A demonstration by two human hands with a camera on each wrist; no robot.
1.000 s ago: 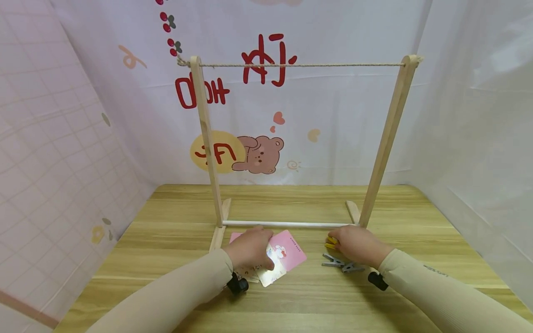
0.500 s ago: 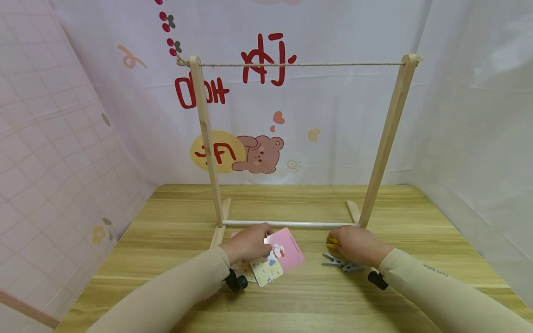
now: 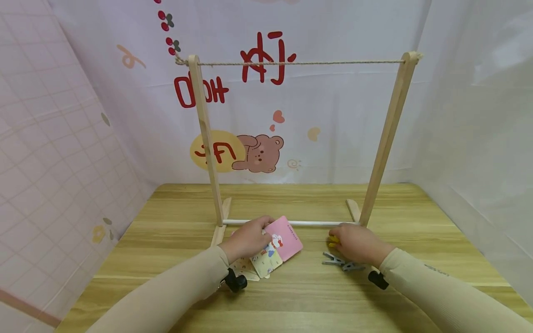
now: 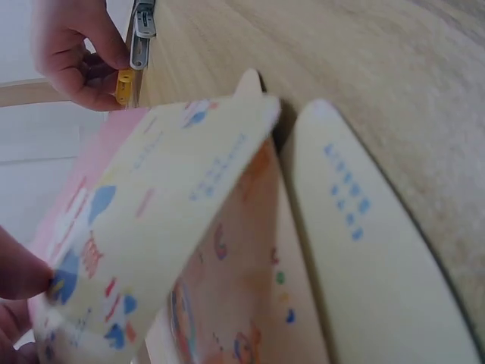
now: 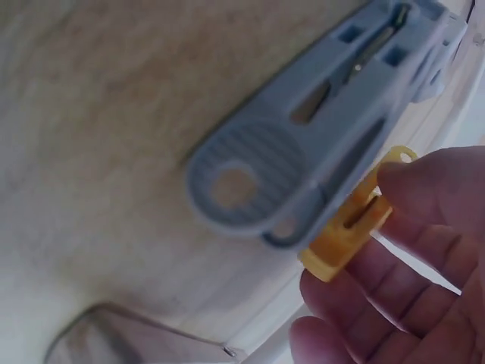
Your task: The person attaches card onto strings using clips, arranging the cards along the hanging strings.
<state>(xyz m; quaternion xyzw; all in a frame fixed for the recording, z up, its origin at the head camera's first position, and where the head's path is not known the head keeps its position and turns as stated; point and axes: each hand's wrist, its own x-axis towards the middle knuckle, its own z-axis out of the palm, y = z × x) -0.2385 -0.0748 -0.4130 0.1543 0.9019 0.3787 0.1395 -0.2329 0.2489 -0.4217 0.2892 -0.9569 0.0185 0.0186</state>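
Observation:
My left hand (image 3: 248, 238) pinches a pink and cream card (image 3: 287, 240) with a printed rabbit, its near edge tilted up off the cards below. In the left wrist view the thumb (image 4: 19, 269) presses on the card's cream, blue-printed face. Under it lie more cards (image 3: 243, 267), one with a coloured pattern (image 4: 239, 265) and one cream (image 4: 364, 220). My right hand (image 3: 360, 243) holds a small yellow clothespin (image 5: 345, 235) between thumb and fingers, low over the table. Two grey clothespins (image 3: 332, 260) lie just in front of that hand.
Behind the hands stands a wooden frame (image 3: 389, 138) with a twine line (image 3: 312, 63) strung across its top and a white rod (image 3: 308, 224) low between its posts. The wood-grain table (image 3: 291, 305) extends around them. A printed cloth (image 3: 341, 115) hangs behind.
My left hand has gripped the pink and cream card and lifted it, tilting it and shifting it slightly back. The right hand stays almost in place with the yellow clothespin.

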